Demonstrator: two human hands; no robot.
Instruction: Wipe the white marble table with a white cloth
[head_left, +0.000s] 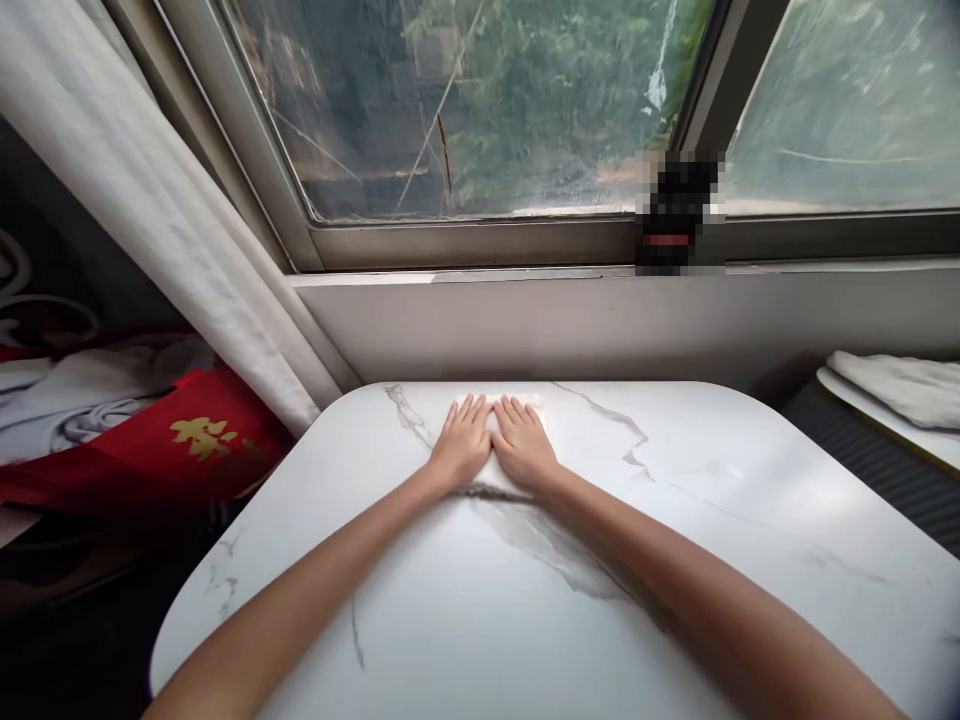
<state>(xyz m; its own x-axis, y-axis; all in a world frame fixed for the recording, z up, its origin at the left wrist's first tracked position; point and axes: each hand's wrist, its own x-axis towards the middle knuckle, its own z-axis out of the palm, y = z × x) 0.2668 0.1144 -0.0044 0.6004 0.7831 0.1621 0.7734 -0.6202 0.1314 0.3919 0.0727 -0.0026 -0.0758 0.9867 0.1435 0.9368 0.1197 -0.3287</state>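
Observation:
Both my hands lie flat, side by side, near the far edge of a white marble-patterned table (442, 600). Under them is a thin white sheet, a tissue or cloth (501, 478); I cannot tell which. My left hand (463, 440) rests with fingers stretched forward over its left part. Over the right part, my right hand (520, 440) presses palm down, fingers also straight. The thumbs are close together in the middle. Most of the sheet is hidden by the hands, with a pale edge showing beyond the right fingers.
Behind the table stand a wall (525, 325) and a window (487, 110) with a metal frame. A pale curtain (157, 200) hangs at left, beside a red fabric (187, 430) with gold lettering and piled cloths. At right, a folded white cloth (907, 388) lies on another surface.

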